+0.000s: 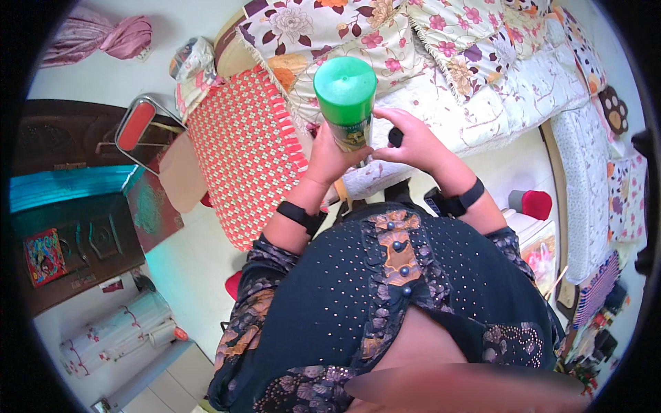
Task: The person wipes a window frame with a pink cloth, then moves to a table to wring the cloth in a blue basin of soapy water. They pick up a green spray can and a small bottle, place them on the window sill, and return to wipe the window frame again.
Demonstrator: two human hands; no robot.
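A spray can with a green plastic cap (345, 90) stands upright in front of me, over the edge of a sofa. My left hand (330, 157) holds its lower part from the side, the fingers largely hidden behind the can. On the other side my right hand (408, 137) is curved, its index finger and thumb pointing at the can; whether they touch it I cannot tell. A small black round object (395, 137) shows at the palm of my right hand. Black bands (299, 217) circle both wrists.
Beyond my hands is a sofa with a floral cover (526, 88) and floral cushions (361, 46). A red and white patterned cloth (242, 155) lies to the left, near a metal-framed folding chair (137, 126). Dark wooden doors (82, 232) are farther left. A red-topped stool (536, 205) stands at the right.
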